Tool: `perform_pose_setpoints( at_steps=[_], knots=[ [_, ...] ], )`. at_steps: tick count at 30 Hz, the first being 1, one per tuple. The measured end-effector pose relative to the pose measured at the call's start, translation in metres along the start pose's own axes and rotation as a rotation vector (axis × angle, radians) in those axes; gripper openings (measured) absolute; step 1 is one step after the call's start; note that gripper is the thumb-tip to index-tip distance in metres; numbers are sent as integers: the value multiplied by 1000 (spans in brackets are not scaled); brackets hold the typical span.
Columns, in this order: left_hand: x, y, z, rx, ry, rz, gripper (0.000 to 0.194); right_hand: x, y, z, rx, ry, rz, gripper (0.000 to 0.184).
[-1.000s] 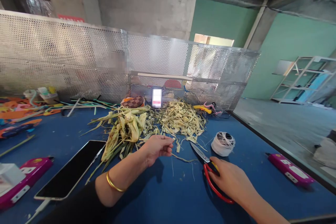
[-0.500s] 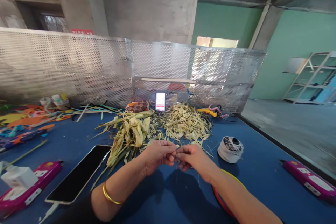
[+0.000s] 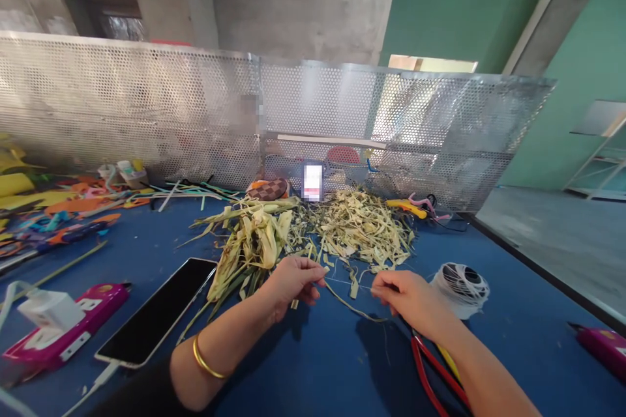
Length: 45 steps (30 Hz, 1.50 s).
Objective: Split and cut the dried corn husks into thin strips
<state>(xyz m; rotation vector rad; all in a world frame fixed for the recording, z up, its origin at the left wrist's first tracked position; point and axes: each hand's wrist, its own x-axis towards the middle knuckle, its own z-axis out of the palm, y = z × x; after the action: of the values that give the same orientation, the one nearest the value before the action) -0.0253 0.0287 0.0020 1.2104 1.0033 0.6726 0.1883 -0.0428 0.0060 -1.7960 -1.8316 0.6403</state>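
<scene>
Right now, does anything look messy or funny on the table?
A little: a pale scrap lies in front of the shredded pile, on the blue table, as if strayed from it. I see nothing broken.

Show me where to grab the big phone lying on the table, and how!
I'd pinch the phone by its two long edges, around the middle, reaching down from above. It lies flat with its dark screen up, so those straight sides should give the best grip. Avoid the near end, where the white cable plugs in.
</scene>
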Motion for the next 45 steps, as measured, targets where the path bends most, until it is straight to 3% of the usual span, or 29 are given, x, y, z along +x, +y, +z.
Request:
perform_pose_setpoints(
  at_steps=[5, 8, 10, 14, 16, 19, 22, 29, 34, 41, 45],
  knots=[
    [-5, 9, 0, 106, 113, 81, 14, -6, 6, -8, -440, 21, 7, 22],
    [-6, 10, 2, 138, 121, 124, 11, -8, 8, -6, -588, 28, 45, 25],
    [-5, 8, 3, 148, 117, 146, 10, -9, 8, -5, -633, 102, -20, 24],
    [-4, 2, 7, 160, 72, 220, 15, -8, -2, 0, -460, 511, -288, 22],
    [-6, 0, 10, 169, 40, 278, 18, -6, -14, 6, -209, 585, -312, 25],
    [-13, 1, 15, 199, 30, 342, 14, 0, -33, 20, 215, 337, -169, 25],
    [-20, 4, 18, 228, 39, 375, 11, 5, -41, 33, 428, 176, -40, 21],
    [-18, -2, 21, 173, 39, 269, 6, 6, -36, 41, 396, 249, -78, 23],
    [-17, -2, 19, 225, 41, 290, 10, 3, -35, 44, 340, 285, -75, 26],
    [-22, -5, 26, 179, 59, 324, 10, 3, -39, 53, 651, 293, -2, 26],
    [-18, -5, 25, 222, 40, 338, 14, 3, -38, 52, 701, 326, -25, 27]
  ],
)
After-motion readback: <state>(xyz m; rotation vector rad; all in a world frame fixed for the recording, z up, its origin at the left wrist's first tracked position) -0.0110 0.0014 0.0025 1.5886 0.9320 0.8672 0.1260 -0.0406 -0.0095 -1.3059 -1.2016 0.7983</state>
